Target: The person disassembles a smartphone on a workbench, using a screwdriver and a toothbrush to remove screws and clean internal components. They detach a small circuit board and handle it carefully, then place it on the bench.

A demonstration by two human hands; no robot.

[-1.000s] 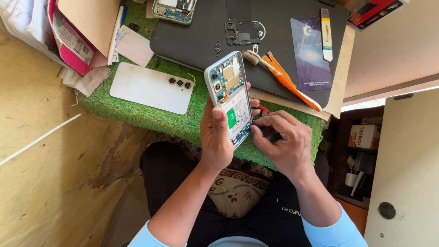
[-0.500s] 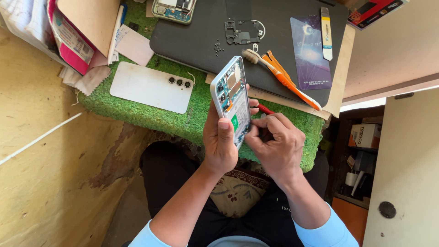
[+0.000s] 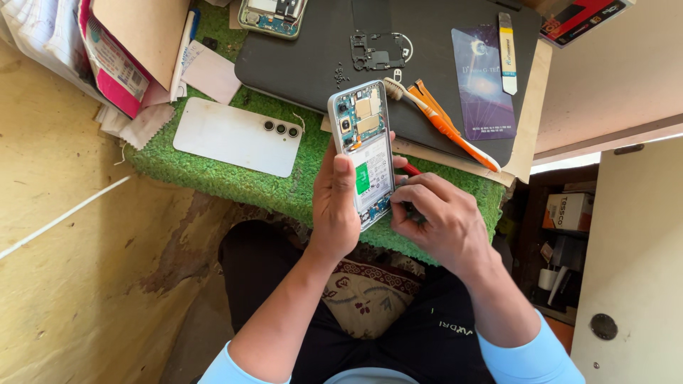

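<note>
My left hand (image 3: 337, 203) grips an opened phone (image 3: 364, 146) with its back off, circuit boards and a green-labelled battery showing. It is held upright and tilted over the green turf mat (image 3: 235, 178). My right hand (image 3: 437, 217) pinches a red-handled tool (image 3: 408, 169) at the phone's lower right edge; the tool's tip is hidden by my fingers. The phone's white back cover (image 3: 235, 136) with three camera holes lies on the mat to the left.
A dark work mat (image 3: 306, 60) holds a small metal bracket (image 3: 377, 51), loose screws, an orange toothbrush (image 3: 441, 122), a blue card (image 3: 484, 82), a white pry tool (image 3: 506, 51) and another circuit board (image 3: 274, 14). Papers and a pink packet (image 3: 107, 64) lie at the left.
Both hands have shifted slightly, and the phone has turned more edge-on and upright. My right hand has closed in on its lower edge.
</note>
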